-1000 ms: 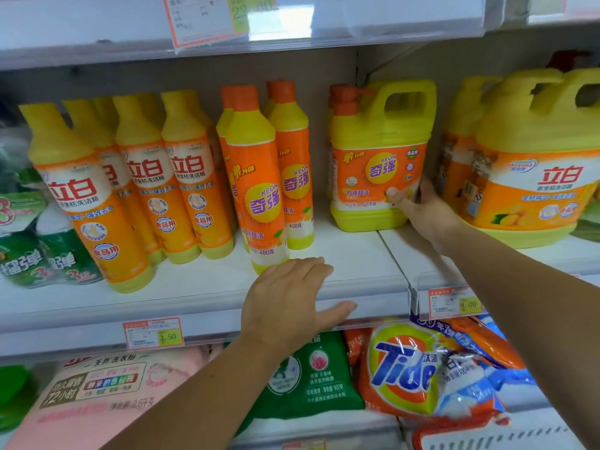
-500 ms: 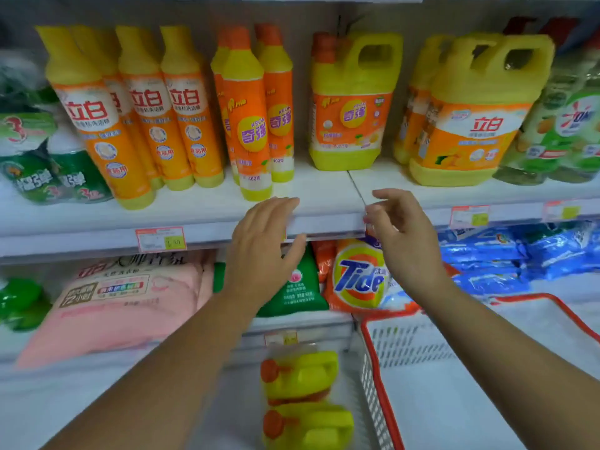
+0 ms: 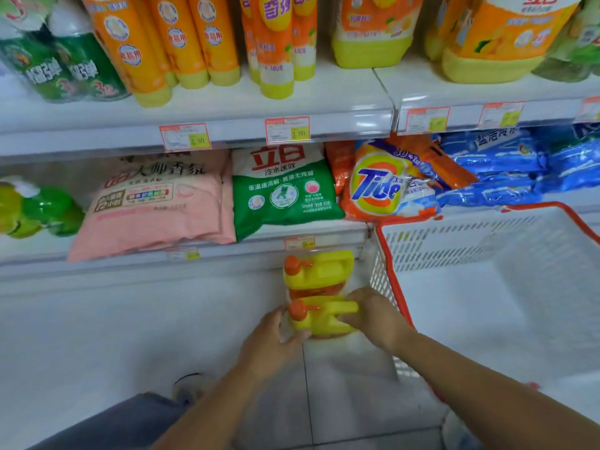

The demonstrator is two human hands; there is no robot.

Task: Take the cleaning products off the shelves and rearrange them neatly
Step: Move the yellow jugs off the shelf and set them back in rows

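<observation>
Shop shelving fills the background, with orange dish-soap bottles (image 3: 207,43) standing along the upper shelf (image 3: 324,102) and soft detergent bags (image 3: 282,190) lying on the one below. Down on the pale floor (image 3: 130,336), close against the shelf base and just beside a white basket (image 3: 487,241) with a red rim, stand two yellow jugs with orange caps, one behind the other. They were probably parked there to free shelf room for re-stacking. Both hands are clamped on the near jug (image 3: 324,318): the left hand (image 3: 269,345) cups the cap end and the right hand (image 3: 376,316) wraps the handle end. A two-handed hold suits a full, heavy container, keeping it level for the lift. The far jug (image 3: 319,271) stands untouched, likely waiting its turn.
</observation>
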